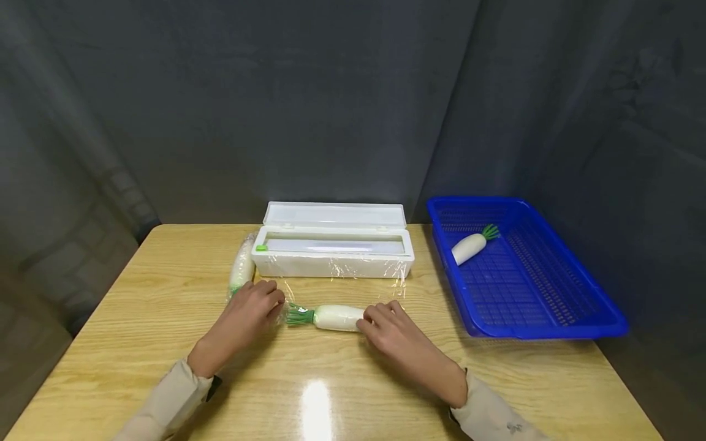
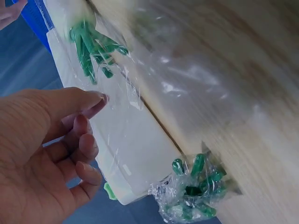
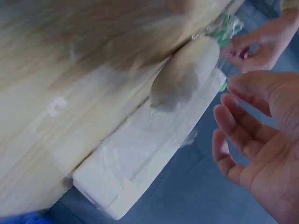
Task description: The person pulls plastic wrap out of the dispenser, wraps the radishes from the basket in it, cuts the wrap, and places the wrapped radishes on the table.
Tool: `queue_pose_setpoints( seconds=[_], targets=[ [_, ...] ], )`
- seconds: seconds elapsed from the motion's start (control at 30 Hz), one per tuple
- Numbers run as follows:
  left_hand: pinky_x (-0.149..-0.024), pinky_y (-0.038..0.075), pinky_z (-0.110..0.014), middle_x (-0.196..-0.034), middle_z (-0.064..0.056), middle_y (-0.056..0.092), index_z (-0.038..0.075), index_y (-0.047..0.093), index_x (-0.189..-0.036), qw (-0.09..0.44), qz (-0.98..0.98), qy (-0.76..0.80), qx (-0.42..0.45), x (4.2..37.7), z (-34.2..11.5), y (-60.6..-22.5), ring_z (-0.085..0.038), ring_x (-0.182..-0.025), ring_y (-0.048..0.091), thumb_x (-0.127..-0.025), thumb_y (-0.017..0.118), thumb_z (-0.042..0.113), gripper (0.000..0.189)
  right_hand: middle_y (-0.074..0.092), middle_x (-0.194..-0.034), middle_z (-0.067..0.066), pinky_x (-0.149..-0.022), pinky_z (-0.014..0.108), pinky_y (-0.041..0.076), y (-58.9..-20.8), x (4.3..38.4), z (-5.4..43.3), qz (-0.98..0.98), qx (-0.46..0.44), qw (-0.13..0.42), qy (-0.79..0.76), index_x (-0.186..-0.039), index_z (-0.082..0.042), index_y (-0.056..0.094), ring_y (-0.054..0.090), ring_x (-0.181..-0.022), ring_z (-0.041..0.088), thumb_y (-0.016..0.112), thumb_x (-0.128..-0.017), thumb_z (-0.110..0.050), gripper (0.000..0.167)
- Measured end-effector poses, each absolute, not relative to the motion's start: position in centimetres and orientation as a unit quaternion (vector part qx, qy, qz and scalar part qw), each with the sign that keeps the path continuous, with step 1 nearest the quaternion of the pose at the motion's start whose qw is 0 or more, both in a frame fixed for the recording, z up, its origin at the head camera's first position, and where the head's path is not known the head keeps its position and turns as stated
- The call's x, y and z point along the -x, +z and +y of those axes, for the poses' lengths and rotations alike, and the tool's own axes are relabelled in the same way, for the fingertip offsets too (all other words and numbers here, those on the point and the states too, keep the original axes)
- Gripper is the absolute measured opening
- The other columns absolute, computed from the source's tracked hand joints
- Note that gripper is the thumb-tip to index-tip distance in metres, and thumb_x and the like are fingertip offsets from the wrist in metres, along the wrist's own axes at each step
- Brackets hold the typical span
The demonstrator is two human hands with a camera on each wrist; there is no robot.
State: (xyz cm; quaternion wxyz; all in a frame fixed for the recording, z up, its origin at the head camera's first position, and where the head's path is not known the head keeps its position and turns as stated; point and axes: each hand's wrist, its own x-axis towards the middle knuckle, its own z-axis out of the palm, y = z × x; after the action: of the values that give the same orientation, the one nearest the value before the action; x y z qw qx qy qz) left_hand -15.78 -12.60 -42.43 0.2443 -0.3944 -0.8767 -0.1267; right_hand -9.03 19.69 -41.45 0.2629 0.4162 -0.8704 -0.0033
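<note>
A white radish [image 1: 337, 318] with green stalks lies across the table, clear cling film [image 2: 133, 91] over it. My left hand [image 1: 250, 309] is by the stalk end, thumb and forefinger pinching the film in the left wrist view. At the radish's other end is my right hand [image 1: 391, 334], its thumb and forefinger together at the film and the other fingers loosely bent. Film runs down the front of a white dispenser box [image 1: 331, 266] behind the radish. Another radish [image 1: 242, 266], wrapped in film, lies left of the box, its stalks partly behind my left hand.
The dispenser's lid [image 1: 333, 214] stands raised at the back, and a green slider [image 1: 261, 248] sits at its left end. On the right, a blue basket [image 1: 469, 312] holds one unwrapped radish [image 1: 469, 247]. Dark curtains [image 1: 342, 110] hang behind the table.
</note>
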Motion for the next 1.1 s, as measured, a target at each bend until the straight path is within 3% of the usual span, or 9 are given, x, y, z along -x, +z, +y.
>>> queue_pose_setpoints(
  seconds=[0.17,0.37,0.57,0.83,1.1],
  targets=[
    [-0.062,0.04,-0.032,-0.077,-0.001,0.061,0.008,0.068,-0.079,0.257,-0.879,-0.117,0.385,15.7,-12.4,-42.5,-0.018,-0.068,0.06,-0.079,0.084,-0.005,0.021,0.066,-0.102,0.002,-0.081,0.031,0.049,-41.7,9.3,18.8,-0.864,-0.432,0.254,-0.049,-0.103,-0.008,0.067,0.061,-0.09,0.017,0.078,-0.084,0.0,0.023],
    [-0.057,0.029,-0.029,-0.075,-0.003,0.052,0.005,0.065,-0.082,0.296,-0.883,-0.117,0.344,15.3,-11.6,-42.0,-0.021,-0.065,0.055,-0.08,0.08,-0.011,0.022,0.066,-0.101,0.001,-0.08,0.031,0.049,-41.9,10.1,18.8,-0.877,-0.416,0.237,-0.053,-0.102,-0.008,0.067,0.061,-0.09,0.017,0.076,-0.083,0.008,0.026],
    [-0.062,0.041,-0.036,-0.085,-0.008,0.062,0.002,0.071,-0.096,0.359,-0.864,-0.152,0.319,13.6,-9.1,-40.9,-0.026,-0.073,0.061,-0.081,0.081,-0.009,0.021,0.068,-0.107,0.002,-0.084,0.032,0.051,-41.9,10.3,18.9,-0.881,-0.408,0.232,-0.051,-0.109,-0.007,0.068,0.063,-0.097,0.018,0.078,-0.085,0.006,0.029],
    [-0.07,0.054,-0.035,-0.103,-0.009,0.069,0.004,0.068,-0.106,0.259,-0.888,-0.096,0.368,11.8,-6.3,-42.2,-0.025,-0.088,0.068,-0.08,0.082,-0.005,0.03,0.069,-0.12,0.009,-0.092,0.036,0.057,-42.4,10.8,19.3,-0.89,-0.398,0.219,-0.033,-0.122,-0.002,0.067,0.066,-0.11,0.023,0.075,-0.08,0.014,0.045],
    [-0.081,0.053,-0.041,-0.107,-0.01,0.07,0.003,0.067,-0.109,0.25,-0.904,-0.056,0.343,12.6,-5.9,-42.9,-0.028,-0.097,0.068,-0.078,0.078,-0.014,0.037,0.068,-0.122,0.009,-0.103,0.036,0.054,-42.2,11.5,19.4,-0.896,-0.399,0.194,-0.008,-0.127,-0.001,0.066,0.066,-0.113,0.024,0.069,-0.085,0.016,0.045]
  ],
)
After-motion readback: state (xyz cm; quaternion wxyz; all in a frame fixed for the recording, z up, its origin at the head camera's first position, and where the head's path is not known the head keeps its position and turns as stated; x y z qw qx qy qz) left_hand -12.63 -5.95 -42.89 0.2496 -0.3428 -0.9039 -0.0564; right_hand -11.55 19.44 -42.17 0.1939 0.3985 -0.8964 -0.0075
